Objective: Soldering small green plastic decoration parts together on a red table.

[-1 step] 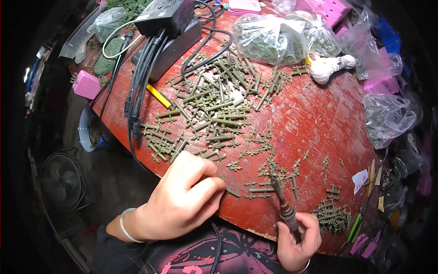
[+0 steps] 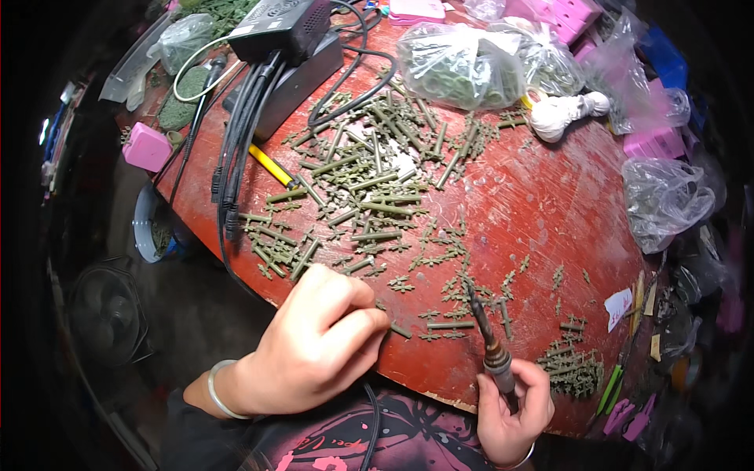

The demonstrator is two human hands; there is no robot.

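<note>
My left hand [image 2: 318,345], with a pale bangle at the wrist, is closed in a pinch at the table's near edge. What its fingertips hold is hidden from above. A short green rod [image 2: 400,330] shows just beside those fingertips; whether they touch it I cannot tell. In my right hand [image 2: 514,416] is a soldering iron [image 2: 496,359], gripped by its handle, its dark tip pointing away over the table. Beyond both hands spreads a pile of green rods and small branched green pieces [image 2: 377,180]. Another heap of these pieces [image 2: 573,369] lies right of my right hand.
The red table [image 2: 550,212] bears a black power box [image 2: 283,31] with hanging cables, a yellow-handled tool [image 2: 272,166], clear bags of green pieces [image 2: 459,67] and a white cord bundle [image 2: 565,116]. Green tweezers [image 2: 609,390] lie at the right edge. A fan [image 2: 110,310] stands lower left.
The soldering iron's tip has swung slightly farther from me. My left hand stays closed in nearly the same place, and the whole view has shifted a little.
</note>
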